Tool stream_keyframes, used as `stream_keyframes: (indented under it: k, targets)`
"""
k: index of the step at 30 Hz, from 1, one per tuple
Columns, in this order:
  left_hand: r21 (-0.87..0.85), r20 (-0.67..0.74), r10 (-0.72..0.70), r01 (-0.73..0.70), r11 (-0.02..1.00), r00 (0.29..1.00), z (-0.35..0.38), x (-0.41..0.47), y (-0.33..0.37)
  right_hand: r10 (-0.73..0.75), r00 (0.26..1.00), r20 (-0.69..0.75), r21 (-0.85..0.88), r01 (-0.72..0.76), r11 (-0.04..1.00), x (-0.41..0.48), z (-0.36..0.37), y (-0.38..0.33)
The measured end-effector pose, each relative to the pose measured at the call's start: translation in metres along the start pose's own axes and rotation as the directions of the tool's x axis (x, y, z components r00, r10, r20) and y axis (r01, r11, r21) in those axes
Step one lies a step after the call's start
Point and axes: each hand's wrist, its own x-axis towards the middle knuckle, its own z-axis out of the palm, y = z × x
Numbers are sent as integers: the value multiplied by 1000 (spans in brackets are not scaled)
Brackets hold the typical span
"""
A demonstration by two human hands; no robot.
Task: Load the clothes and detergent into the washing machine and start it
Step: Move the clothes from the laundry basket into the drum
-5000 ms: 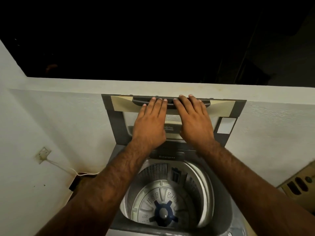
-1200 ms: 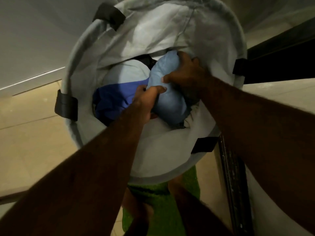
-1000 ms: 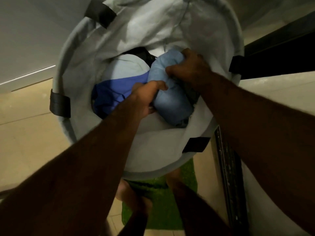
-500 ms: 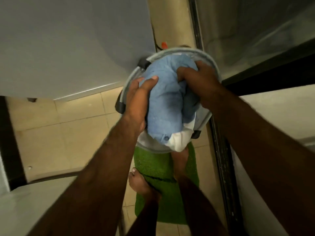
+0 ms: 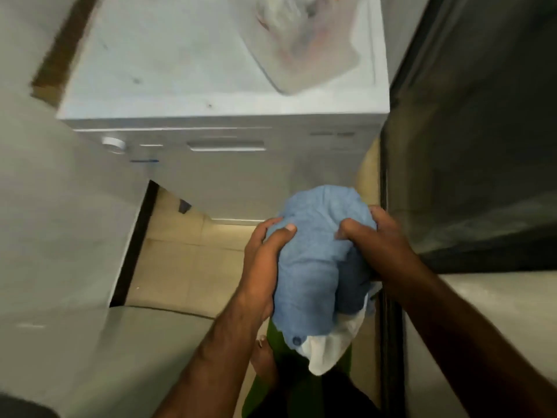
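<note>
I hold a bundle of clothes (image 5: 316, 267) in front of me: a light blue garment on top and a white piece (image 5: 331, 348) hanging from its lower end. My left hand (image 5: 265, 257) grips the bundle's left side with the thumb over the top. My right hand (image 5: 370, 239) grips its right side, fingers curled into the cloth. The bundle hangs in the air above a green mat (image 5: 280, 384) and my foot. The top-loading washer with the open drum is not in view.
A white appliance (image 5: 211, 95) with a knob (image 5: 114, 144) on its front panel stands ahead, a clear plastic bag (image 5: 301, 40) lying on its top. A grey wall surface (image 5: 60, 236) fills the left. A dark glass door with its track (image 5: 388, 297) runs along the right. Beige floor tiles (image 5: 187, 267) lie between.
The bundle has come up out of the laundry basket, which has left the view. My view has swung from the basket to the white appliance; both hands keep their grip.
</note>
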Motion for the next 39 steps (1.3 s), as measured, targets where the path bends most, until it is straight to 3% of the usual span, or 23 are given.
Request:
stream_keyframes:
  k: [6, 13, 19, 25, 30, 34, 37, 39]
  targets:
    - [-150, -170, 158, -184, 971, 973, -72, -93, 86, -146, 960, 238, -30, 157, 987, -90, 59, -106]
    - [-279, -486, 261, -431, 858, 834, -185, -194, 137, -261, 772, 580, -89, 378, 922, -187, 174, -186]
    - [-292, -720, 234, -592, 751, 653, -297, -281, 130, -250, 586, 771, -114, 514, 850, -286, 287, -186]
    - [-345, -809, 129, -640, 687, 574, -434, -348, 86, -149, 439, 886, -144, 567, 811, -379, 407, -148]
    - [-480, -783, 2, -605, 635, 622, -529, -388, 42, 22, 408, 913, -249, 515, 820, -435, 502, -100]
    - [-562, -760, -110, -562, 607, 641, -575, -398, 6, 153, 432, 889, -372, 484, 792, -451, 562, -51]
    - [-569, -782, -225, -517, 640, 582, -610, -387, -28, 236, 481, 845, -475, 471, 743, -449, 608, -6]
    - [-536, -798, -223, -490, 687, 560, -620, -376, -37, 251, 512, 822, -501, 441, 745, -444, 621, 1]
